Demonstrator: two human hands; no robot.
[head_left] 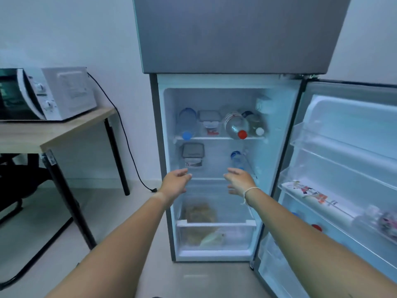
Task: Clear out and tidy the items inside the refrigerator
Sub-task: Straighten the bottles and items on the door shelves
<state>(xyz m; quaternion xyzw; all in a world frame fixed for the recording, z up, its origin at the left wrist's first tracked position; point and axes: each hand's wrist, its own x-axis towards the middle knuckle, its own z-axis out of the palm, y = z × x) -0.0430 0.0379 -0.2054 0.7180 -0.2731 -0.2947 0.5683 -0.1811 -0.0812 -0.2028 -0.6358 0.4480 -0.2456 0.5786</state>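
The grey refrigerator (pixel 232 39) stands open, its door (pixel 343 130) swung to the right. On the top shelf lie a blue-capped bottle (pixel 187 123), a lidded box (pixel 209 121), a red-capped bottle (pixel 236 125) and a white-capped bottle (pixel 256 123). The middle shelf holds a grey-lidded container (pixel 192 154) and another blue-capped bottle (pixel 238 159). My left hand (pixel 175 184) and my right hand (pixel 239 181) are stretched out in front of the middle shelf, fingers apart, holding nothing.
A clear crisper drawer (pixel 216 235) at the bottom holds bagged food. A door shelf carries a printed white package (pixel 311 195) and small items. To the left a wooden table (pixel 43 134) bears a white microwave (pixel 55 93); its black cord (pixel 129 147) trails to the floor.
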